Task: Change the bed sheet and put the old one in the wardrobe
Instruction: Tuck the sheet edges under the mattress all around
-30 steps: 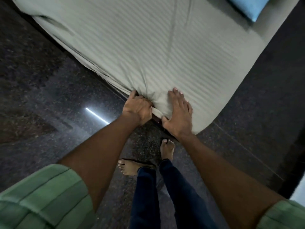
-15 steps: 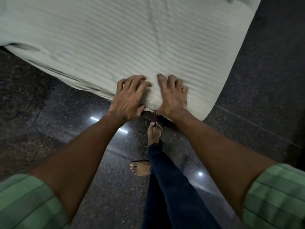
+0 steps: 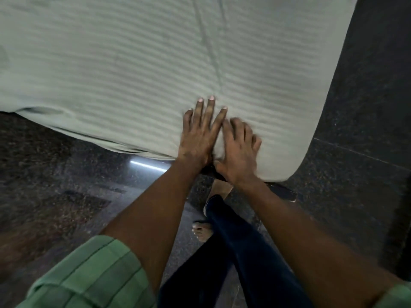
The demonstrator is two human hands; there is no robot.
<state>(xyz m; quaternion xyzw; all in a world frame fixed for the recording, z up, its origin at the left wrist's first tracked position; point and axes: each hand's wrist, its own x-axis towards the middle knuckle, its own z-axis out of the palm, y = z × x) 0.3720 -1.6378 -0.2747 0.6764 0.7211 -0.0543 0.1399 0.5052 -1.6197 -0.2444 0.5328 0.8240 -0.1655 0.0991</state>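
Observation:
A pale green striped bed sheet [image 3: 142, 63] covers the mattress and fills the upper part of the head view. My left hand [image 3: 199, 134] lies flat on the sheet near the mattress's front edge, fingers straight and pointing away from me. My right hand [image 3: 239, 152] rests right beside it, touching it, fingers spread on the sheet close to the rounded corner. A long crease runs up the sheet from my fingertips. The dark bed frame [image 3: 280, 190] shows just under the corner.
Dark polished stone floor [image 3: 55, 174] lies left of and in front of the bed, with a bright light reflection [image 3: 149, 165]. More dark floor [image 3: 367, 130] runs along the bed's right side. My bare feet [image 3: 202, 232] and dark trouser legs stand crossed below the corner.
Both hands slid forward onto the sheet and came together until they touch. My left hand went from gripping the sheet's edge to lying flat. The view shifted left along the bed.

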